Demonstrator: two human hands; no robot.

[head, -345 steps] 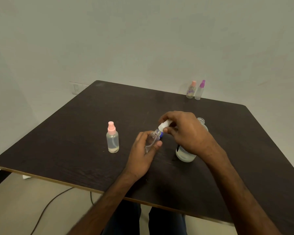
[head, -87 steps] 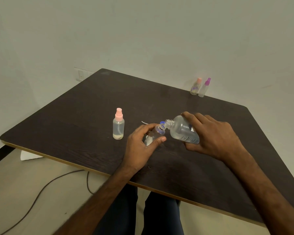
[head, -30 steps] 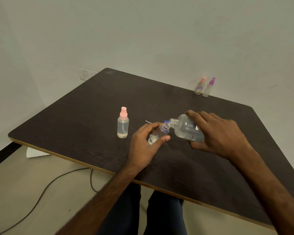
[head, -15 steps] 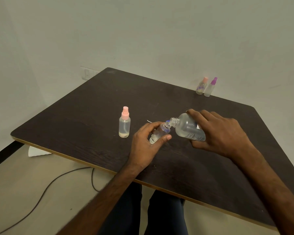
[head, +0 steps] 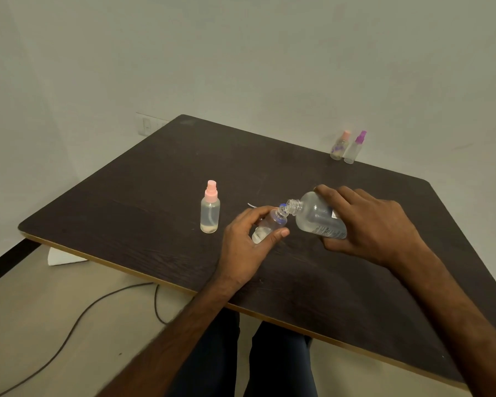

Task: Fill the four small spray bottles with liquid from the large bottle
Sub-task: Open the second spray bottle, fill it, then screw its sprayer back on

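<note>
2 hands meet over the table. The left hand curls its fingers round the uncapped small bottle, and the right hand grips the tipped large bottle, mouth at the small neck. At 9 o'clock stands a pink-capped bottle. At 1 o'clock, far off, stand a second pink bottle and a purple-capped bottle.
</note>
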